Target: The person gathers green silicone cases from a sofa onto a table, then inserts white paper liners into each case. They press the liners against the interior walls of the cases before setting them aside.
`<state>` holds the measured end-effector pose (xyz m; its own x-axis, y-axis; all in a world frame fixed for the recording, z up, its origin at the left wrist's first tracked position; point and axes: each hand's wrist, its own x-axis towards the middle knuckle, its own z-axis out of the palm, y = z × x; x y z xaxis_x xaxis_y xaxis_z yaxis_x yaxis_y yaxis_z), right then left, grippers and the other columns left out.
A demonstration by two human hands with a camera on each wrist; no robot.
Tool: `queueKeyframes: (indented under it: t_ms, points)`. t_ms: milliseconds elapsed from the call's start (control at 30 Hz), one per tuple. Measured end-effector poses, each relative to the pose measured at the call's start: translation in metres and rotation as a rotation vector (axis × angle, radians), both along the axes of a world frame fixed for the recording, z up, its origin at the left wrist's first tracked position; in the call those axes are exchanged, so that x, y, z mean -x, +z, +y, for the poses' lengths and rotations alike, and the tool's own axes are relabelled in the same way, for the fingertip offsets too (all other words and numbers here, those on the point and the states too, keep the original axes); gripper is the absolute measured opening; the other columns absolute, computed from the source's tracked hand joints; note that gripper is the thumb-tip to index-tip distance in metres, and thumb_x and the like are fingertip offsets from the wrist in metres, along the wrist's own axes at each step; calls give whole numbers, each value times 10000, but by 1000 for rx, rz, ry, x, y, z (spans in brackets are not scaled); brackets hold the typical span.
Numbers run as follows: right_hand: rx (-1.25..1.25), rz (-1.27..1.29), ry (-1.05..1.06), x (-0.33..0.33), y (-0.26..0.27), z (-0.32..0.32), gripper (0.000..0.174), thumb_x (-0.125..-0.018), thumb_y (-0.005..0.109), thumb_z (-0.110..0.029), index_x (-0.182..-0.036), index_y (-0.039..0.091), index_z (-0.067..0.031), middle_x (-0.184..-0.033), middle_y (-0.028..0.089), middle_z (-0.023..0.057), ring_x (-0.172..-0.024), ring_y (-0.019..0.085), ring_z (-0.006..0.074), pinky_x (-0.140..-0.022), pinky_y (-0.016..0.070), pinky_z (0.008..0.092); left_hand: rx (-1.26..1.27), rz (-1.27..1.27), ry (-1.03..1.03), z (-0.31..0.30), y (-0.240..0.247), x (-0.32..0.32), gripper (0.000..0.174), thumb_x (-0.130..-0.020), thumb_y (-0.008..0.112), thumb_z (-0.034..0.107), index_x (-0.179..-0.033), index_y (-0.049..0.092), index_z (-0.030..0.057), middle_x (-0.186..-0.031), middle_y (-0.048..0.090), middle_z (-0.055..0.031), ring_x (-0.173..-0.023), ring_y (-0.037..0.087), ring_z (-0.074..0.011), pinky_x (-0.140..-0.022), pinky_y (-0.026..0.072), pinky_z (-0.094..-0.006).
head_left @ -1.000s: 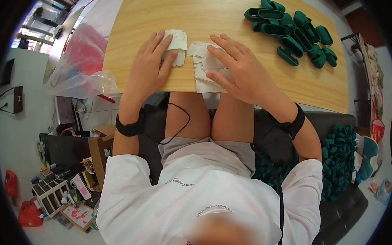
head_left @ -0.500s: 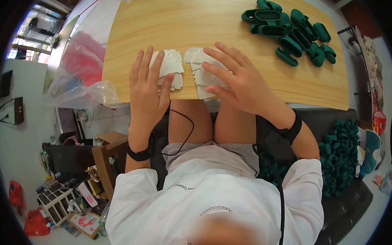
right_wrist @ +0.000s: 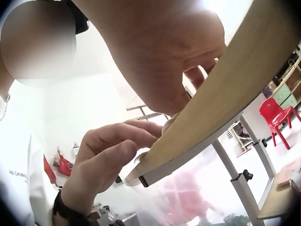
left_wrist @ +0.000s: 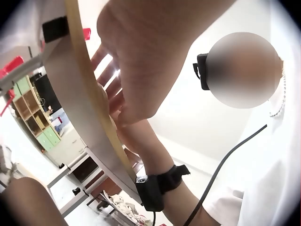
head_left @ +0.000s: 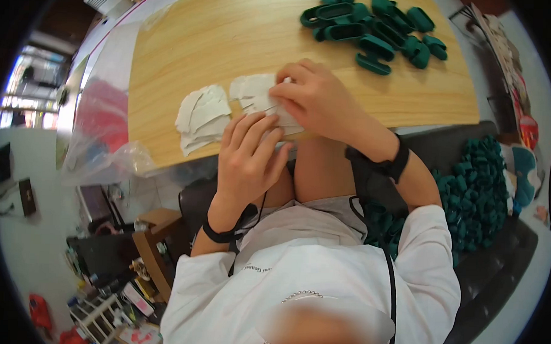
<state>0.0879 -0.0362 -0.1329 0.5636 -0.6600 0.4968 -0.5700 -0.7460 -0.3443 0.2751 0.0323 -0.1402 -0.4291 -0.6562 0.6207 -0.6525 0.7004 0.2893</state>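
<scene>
Two piles of thin, flat white pieces lie overlapped near the front edge of the wooden table (head_left: 164,53): a left pile (head_left: 206,116) and a right pile (head_left: 252,86). My right hand (head_left: 317,99) is at the right pile's far right side, its fingers bent and thumb and forefinger pinching at a white piece there, mostly hidden by the hand. Over the near side of that same pile lies my left hand (head_left: 250,162), fingers loosely spread, fingertips on the white pieces. In the right wrist view, the left hand (right_wrist: 106,157) reaches the table edge below the right hand (right_wrist: 164,61).
Several dark green, hollow, clog-like pieces (head_left: 377,30) lie at the far right of the table. A bigger heap of green pieces (head_left: 472,188) rests on the dark seat to the right. A clear plastic bag with pink contents (head_left: 101,117) hangs by the table's left side.
My left hand has left the left pile and moved right onto the right pile's near side. The right hand's fingers have gone from spread to bent and pinching. The head view has shifted.
</scene>
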Motion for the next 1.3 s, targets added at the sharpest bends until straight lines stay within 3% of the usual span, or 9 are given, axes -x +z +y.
queueKeyframes:
  t_ms: [267, 367, 433, 533, 567, 667, 733, 933, 1300]
  points:
    - [214, -168, -364, 21, 25, 48, 244, -760, 699, -155, -996, 665, -109, -1114, 599, 92, -1038, 558, 311, -887, 443, 429, 97, 166, -88, 12, 10, 28, 146, -766, 697, 18, -908, 661, 17, -1001, 671, -116, -935, 629, -263, -828, 489, -381]
    - [233, -211, -896, 72, 10, 127, 324, -773, 699, -162, -1082, 637, -88, -1184, 582, 141, -1098, 537, 356, -958, 427, 444, -524, 462, -538, 16, 10, 55, 59, -803, 666, -20, -860, 669, -4, -836, 690, -106, -743, 646, -202, -696, 497, -285]
    - [25, -18, -1409, 109, -15, 223, 459, -770, 704, -198, -1196, 572, -89, -1230, 535, 195, -1148, 487, 389, -967, 422, 443, -805, 330, -624, 19, 30, 94, 52, -822, 682, 14, -843, 666, -31, -736, 675, -72, -649, 606, -119, -613, 461, -232]
    - [-967, 297, -2136, 113, -39, 367, 848, -784, 734, -330, -1468, 251, -190, -1455, 256, 222, -1258, 338, 519, -846, 434, 685, -1084, 29, -961, 14, -2, 189, 219, -841, 721, 167, -944, 675, -20, -777, 680, -50, -718, 598, -91, -645, 459, -239]
    - [-1112, 260, -2266, 112, -52, 413, 895, -761, 750, -352, -1483, 234, -229, -1453, 253, 242, -1270, 318, 517, -877, 450, 631, -1050, -106, -1038, 27, -10, 223, 344, -812, 754, 229, -1025, 654, -22, -846, 684, -72, -777, 614, -132, -702, 477, -261]
    - [-1020, 94, -2193, 86, -101, 506, 1078, -607, 858, -334, -1487, 240, -265, -1421, 279, 265, -1254, 324, 501, -878, 468, 607, -754, -311, -1310, 81, -112, 315, 938, -631, 854, 458, -1359, 439, 36, -1232, 564, -221, -1139, 567, -306, -878, 497, -372]
    - [-968, -4, -2146, 74, -107, 507, 1209, -492, 911, -322, -1492, 233, -275, -1422, 282, 259, -1221, 346, 501, -893, 460, 598, -823, -939, -1249, 126, -140, 326, 1316, -490, 889, 544, -1510, 160, 144, -1419, 346, -291, -1254, 444, -438, -936, 471, -478]
    - [-1093, -526, -1973, 74, -174, 488, 1313, -424, 926, -428, -1505, 190, -306, -1473, -52, 416, -1325, 107, 642, -1023, 353, 604, -408, -1396, -1067, 191, -151, 294, 1446, -387, 925, 488, -1518, 38, 336, -1513, 44, -315, -1286, 321, -564, -896, 441, -630]
    - [-1228, -186, -1640, 52, -115, 465, 747, -606, 864, -274, -1278, 547, -202, -1527, 144, 218, -1383, 125, 524, -961, 371, 691, -433, -1377, -1076, 187, -159, 295, 1418, -376, 906, 575, -1518, 96, 348, -1535, -52, -276, -1335, 227, -554, -890, 463, -632]
